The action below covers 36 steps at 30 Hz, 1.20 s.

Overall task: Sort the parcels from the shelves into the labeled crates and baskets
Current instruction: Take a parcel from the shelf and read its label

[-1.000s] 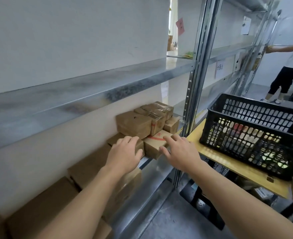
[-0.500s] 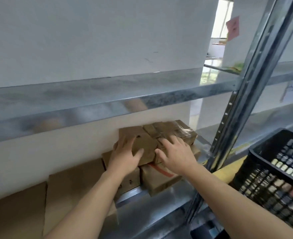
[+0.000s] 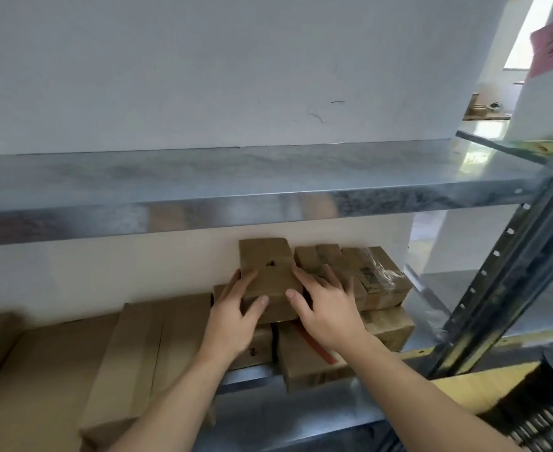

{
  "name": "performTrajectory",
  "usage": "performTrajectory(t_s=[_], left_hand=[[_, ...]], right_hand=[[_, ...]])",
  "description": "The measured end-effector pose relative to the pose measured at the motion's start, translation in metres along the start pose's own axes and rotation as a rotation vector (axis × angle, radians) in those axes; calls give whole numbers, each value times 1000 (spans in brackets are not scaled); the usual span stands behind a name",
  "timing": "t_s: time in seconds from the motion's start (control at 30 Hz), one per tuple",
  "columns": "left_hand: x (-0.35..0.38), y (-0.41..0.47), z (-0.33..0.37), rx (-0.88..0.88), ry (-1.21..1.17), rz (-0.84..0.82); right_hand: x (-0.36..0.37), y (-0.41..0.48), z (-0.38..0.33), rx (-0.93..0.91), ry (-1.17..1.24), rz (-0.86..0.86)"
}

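parcel (image 3: 266, 272): small carton clamped between both hands, sitting on the lower cartons (image 3: 304, 357) under the wrists
left hand (image 3: 232, 318): grips its left side, thumb on near face
right hand (image 3: 327, 308): grips its right side, thumb on near face, fingers against the taped bundle (image 3: 377, 278)
axis: long side runs away from the hands, toward the wall (image 3: 105, 272); both hands equally near
look: plain brown cardboard, dark mark on top

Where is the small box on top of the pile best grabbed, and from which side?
Take the small box by its left and right faces, from the front, as the left hand and right hand do: the upper shelf hangs low overhead and a wall stands behind.
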<state>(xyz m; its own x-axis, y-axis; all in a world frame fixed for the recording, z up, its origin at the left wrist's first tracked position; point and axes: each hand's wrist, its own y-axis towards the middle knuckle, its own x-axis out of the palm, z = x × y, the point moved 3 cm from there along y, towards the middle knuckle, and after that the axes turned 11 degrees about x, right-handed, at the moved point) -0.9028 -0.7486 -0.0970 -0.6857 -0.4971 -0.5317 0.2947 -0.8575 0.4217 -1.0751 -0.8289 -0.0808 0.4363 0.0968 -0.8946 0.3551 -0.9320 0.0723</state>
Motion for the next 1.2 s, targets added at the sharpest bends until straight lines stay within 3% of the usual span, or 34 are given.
performTrajectory(t_s=[0.2,0.37,0.5,0.83,1.03,1.2], left_hand=[[-21,-23,14,96,-191,139],[-41,-35,13,59,-404,281],[-59,-49,3,8,-483,280],[-125,-114,-16,-144,-749,245],[-195,-165,-35,-136,-488,362],[-245,-209,-41,-101,-317,362]], right_hand=[[-8,-9,-27,-72,377,31],[-5,-26,-48,-79,562,99],[6,-41,-59,-92,655,102],[46,-95,-123,-70,913,-180],[70,-140,-188,-111,687,-246],[100,-173,-241,-231,721,-362]])
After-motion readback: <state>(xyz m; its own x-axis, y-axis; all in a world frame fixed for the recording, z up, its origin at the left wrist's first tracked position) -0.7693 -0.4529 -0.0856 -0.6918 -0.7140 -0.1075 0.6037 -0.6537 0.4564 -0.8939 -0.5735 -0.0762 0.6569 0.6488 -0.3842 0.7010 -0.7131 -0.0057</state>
